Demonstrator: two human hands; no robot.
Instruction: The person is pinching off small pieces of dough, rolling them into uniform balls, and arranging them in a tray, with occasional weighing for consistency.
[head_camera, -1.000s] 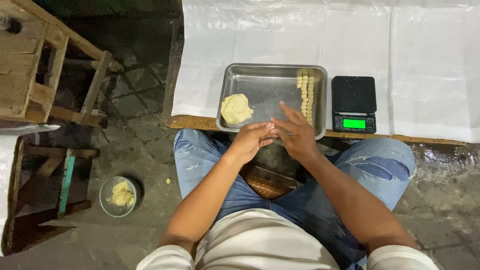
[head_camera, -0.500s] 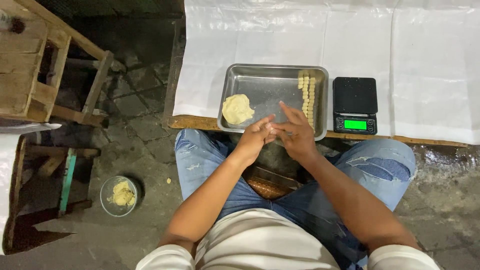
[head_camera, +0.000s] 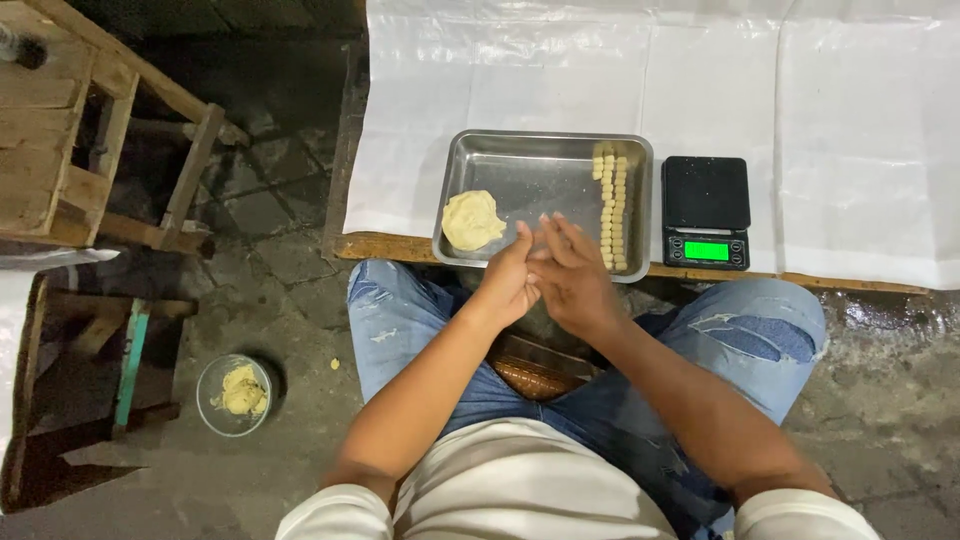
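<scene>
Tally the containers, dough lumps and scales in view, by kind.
Rectangular metal tray: 1
Small round bowl on the floor: 1
Pale yellow dough lumps, one in the tray, one in the bowl: 2
Black digital scale: 1
Total: 5

A makeshift outdoor food-preparation spot, seemingly a small home or street-side dough workshop. A low wooden board (head_camera: 620, 262) covered in white plastic sheeting (head_camera: 800, 90) rests over rough, damp stone paving (head_camera: 270, 250), holding a metal tray (head_camera: 540, 165) of dough and a small digital scale (head_camera: 706, 211). Rough wooden furniture (head_camera: 70, 130) stands nearby, with a small bowl (head_camera: 234, 394) on the ground.
</scene>
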